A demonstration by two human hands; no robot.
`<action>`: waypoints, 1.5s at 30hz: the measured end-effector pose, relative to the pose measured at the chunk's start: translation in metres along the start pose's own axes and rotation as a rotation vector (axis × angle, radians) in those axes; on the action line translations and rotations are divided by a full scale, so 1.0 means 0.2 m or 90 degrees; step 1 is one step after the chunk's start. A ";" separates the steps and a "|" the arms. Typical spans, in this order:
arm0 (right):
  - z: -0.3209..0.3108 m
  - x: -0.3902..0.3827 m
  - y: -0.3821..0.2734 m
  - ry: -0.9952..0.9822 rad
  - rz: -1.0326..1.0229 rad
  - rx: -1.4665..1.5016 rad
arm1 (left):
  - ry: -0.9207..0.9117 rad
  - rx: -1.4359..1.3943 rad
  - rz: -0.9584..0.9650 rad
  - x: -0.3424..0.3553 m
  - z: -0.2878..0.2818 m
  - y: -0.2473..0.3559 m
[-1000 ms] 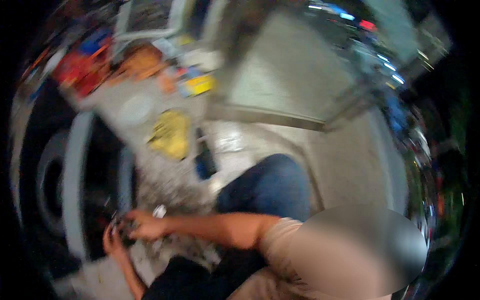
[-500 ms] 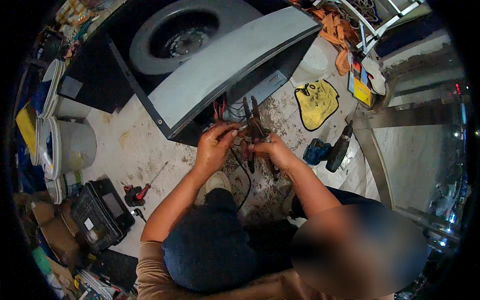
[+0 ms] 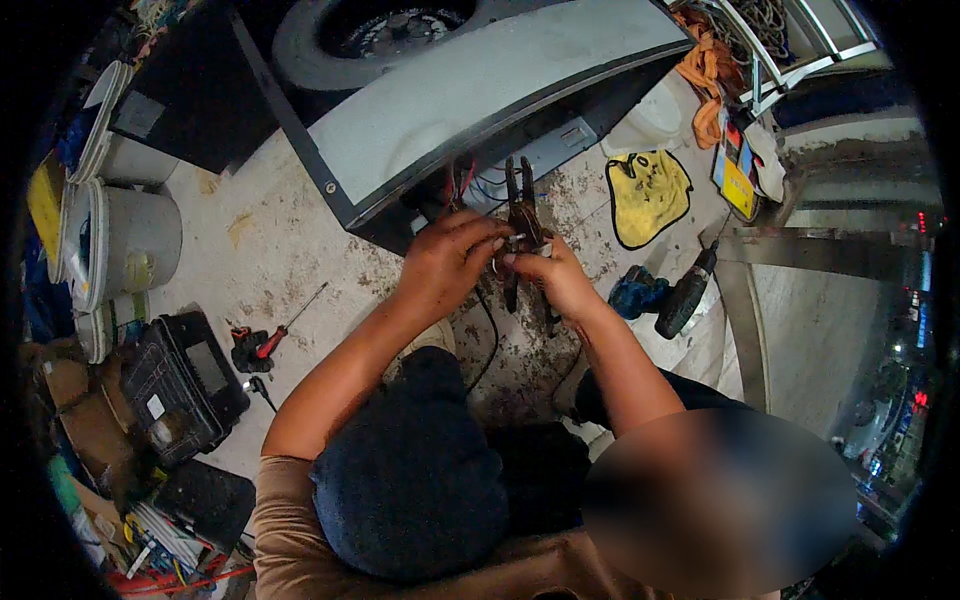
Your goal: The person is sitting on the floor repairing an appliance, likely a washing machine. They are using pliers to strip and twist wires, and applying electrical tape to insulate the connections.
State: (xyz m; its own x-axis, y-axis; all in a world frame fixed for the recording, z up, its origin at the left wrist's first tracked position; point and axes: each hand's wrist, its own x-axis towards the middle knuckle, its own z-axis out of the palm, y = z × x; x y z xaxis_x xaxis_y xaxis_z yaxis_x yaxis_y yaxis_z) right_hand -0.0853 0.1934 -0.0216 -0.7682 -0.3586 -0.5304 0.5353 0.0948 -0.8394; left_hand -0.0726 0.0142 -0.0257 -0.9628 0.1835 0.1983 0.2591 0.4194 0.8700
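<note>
Pale floor tiles (image 3: 270, 225), speckled with dirt, spread under the work, with white buckets (image 3: 142, 240) and a black toolbox (image 3: 188, 385) along the left side. Ahead stands a dark case (image 3: 470, 95) with a grey front edge, and red wires (image 3: 462, 182) show in its opening. A dark pair of pliers (image 3: 525, 215) is held above the floor, just short of that opening and between the two hands. The right hand (image 3: 562, 283) is wrapped around the near half of the pliers, thumb on top. The left hand (image 3: 448, 258) has thumb and fingers drawn together, pinching a small pale piece (image 3: 516, 241) against the tool; what it is cannot be made out. The hands are close together, nearly meeting.

Handling this well probably calls for a firm right grip, the small piece kept square to the tool, the left fingertips clear of any pinch point, and no tug on the nearby wires.

The long axis of the pliers runs nearly straight away from the person, the far ends pointing toward the case and leaning slightly left. Which ends bite cannot be told.
</note>
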 end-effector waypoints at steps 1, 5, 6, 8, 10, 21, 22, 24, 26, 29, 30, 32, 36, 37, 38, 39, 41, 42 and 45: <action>0.01 0.00 0.00 0.009 -0.016 -0.001 | -0.001 0.008 -0.004 0.00 0.00 0.00; 0.03 0.01 0.04 0.052 -0.066 -0.037 | -0.004 0.020 -0.009 0.01 0.01 0.02; 0.03 0.01 0.05 0.064 -0.075 -0.053 | -0.005 0.018 -0.008 0.01 0.01 0.02; 0.05 0.01 0.05 0.069 -0.081 -0.024 | -0.014 0.032 -0.016 0.01 0.00 0.03; 0.05 0.01 0.05 0.062 -0.086 -0.016 | -0.018 0.039 -0.025 0.01 0.00 0.03; 0.07 0.04 0.07 0.082 -0.098 -0.072 | -0.020 0.063 -0.052 0.01 0.01 0.02; 0.07 0.04 0.08 0.081 -0.100 -0.080 | -0.011 0.066 -0.052 0.01 0.01 0.03; 0.06 0.06 0.10 0.077 -0.103 -0.098 | 0.006 0.071 -0.051 0.01 0.03 0.03; 0.08 0.08 0.14 0.088 -0.136 -0.096 | 0.015 0.075 -0.042 0.01 0.03 0.03; 0.10 0.09 0.17 0.097 -0.155 -0.084 | 0.020 0.085 -0.044 0.00 0.04 0.03; 0.11 0.09 0.18 0.100 -0.155 -0.080 | 0.020 0.089 -0.048 0.00 0.04 0.03; 0.12 0.10 0.18 0.110 -0.157 -0.073 | 0.033 0.094 -0.038 0.00 0.04 0.03; 0.14 0.10 0.18 0.147 -0.197 -0.138 | 0.030 0.101 -0.044 -0.01 0.05 0.03; 0.15 0.10 0.18 0.161 -0.217 -0.173 | 0.025 0.096 -0.054 -0.01 0.05 0.03; 0.15 0.09 0.17 0.175 -0.236 -0.209 | 0.020 0.091 -0.064 -0.01 0.05 0.03; 0.14 0.08 0.17 0.190 -0.255 -0.244 | 0.015 0.086 -0.074 -0.01 0.05 0.04; 0.14 0.04 0.14 0.242 -0.268 -0.219 | 0.002 0.052 -0.064 0.00 0.04 0.04; 0.13 0.02 0.14 0.267 -0.274 -0.206 | -0.005 0.035 -0.059 0.00 0.04 0.04; -0.02 0.00 0.21 0.419 -0.314 -0.239 | -0.009 0.080 -0.015 -0.01 0.01 0.06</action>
State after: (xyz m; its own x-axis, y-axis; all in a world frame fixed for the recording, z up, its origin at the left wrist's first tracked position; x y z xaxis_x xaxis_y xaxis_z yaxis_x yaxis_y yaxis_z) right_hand -0.0629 0.2005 -0.0577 -0.9875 0.1536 0.0366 0.0299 0.4094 -0.9118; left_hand -0.0666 0.0203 -0.0158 -0.9679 0.1843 0.1712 0.2447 0.5321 0.8106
